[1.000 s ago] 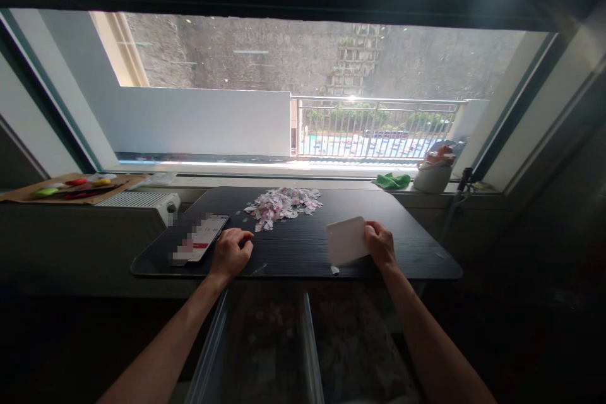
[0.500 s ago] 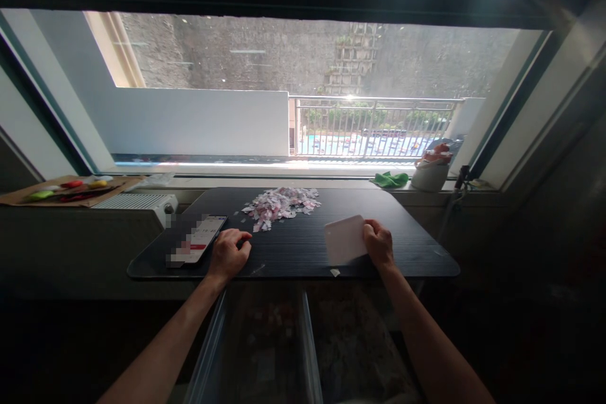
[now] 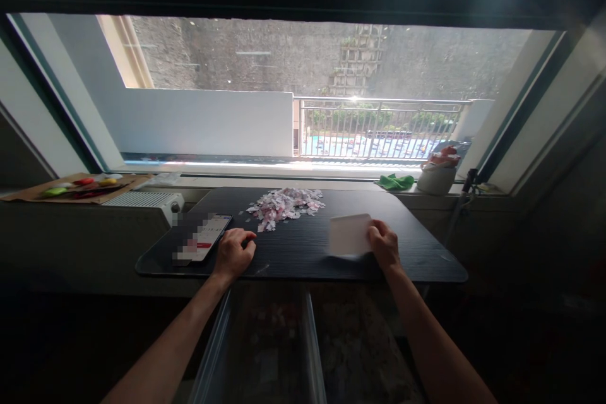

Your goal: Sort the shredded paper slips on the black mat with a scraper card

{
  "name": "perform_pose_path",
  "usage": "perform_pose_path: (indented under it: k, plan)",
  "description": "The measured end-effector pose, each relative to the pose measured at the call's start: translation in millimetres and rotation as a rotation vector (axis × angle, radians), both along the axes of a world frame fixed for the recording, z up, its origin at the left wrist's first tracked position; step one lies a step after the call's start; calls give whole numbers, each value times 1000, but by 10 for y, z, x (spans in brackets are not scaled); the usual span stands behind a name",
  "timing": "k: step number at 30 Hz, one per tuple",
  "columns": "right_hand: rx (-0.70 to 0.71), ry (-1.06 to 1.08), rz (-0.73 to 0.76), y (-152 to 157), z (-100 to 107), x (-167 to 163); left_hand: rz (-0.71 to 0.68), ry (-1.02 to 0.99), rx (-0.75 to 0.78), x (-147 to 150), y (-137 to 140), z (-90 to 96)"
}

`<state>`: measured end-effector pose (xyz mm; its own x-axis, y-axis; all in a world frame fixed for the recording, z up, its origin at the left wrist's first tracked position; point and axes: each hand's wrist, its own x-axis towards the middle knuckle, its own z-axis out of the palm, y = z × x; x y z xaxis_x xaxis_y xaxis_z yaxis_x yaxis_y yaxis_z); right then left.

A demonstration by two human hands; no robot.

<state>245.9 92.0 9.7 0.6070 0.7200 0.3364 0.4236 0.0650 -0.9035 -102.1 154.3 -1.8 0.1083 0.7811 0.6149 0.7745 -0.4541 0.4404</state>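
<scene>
My right hand [image 3: 384,243] is closed on the right edge of a flat white card [image 3: 349,235] with rounded corners. The card is held over the right part of a dark table, its lower edge blurred by motion. Beyond it, a pile of small torn paper pieces [image 3: 285,205], white and pinkish, lies near the table's far edge. My left hand [image 3: 235,251] rests near the front edge, fingers loosely bent, with a gap between thumb and forefinger and nothing seen in it. Just left of that hand lies a phone [image 3: 208,238] with a lit screen, partly pixelated.
The dark table [image 3: 293,259] stands against a window sill. Below its front edge are clear-sided bins [image 3: 310,341] with dim contents. A green cloth [image 3: 395,182] and a white pot [image 3: 436,178] sit on the sill; a radiator [image 3: 146,201] is at left.
The white card has tilted in my right hand, its lower edge swinging up. A small paper scrap at the table's front edge is no longer there. My left hand has stayed beside the phone.
</scene>
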Motion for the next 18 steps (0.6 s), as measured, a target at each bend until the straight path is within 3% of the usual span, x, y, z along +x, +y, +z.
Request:
perform_pose_path:
  k: [3, 6, 12, 18]
  plan:
    - [4, 83, 64, 44, -31, 19, 12, 1, 2, 23, -9, -10]
    - [6, 157, 240, 115, -39, -54, 25, -8, 6, 52, -17, -19]
    - [0, 131, 546, 447, 63, -599, 45, -7, 5, 75, -23, -34]
    - [75, 110, 587, 815, 113, -1095, 39, -22, -1, 64, -5, -58]
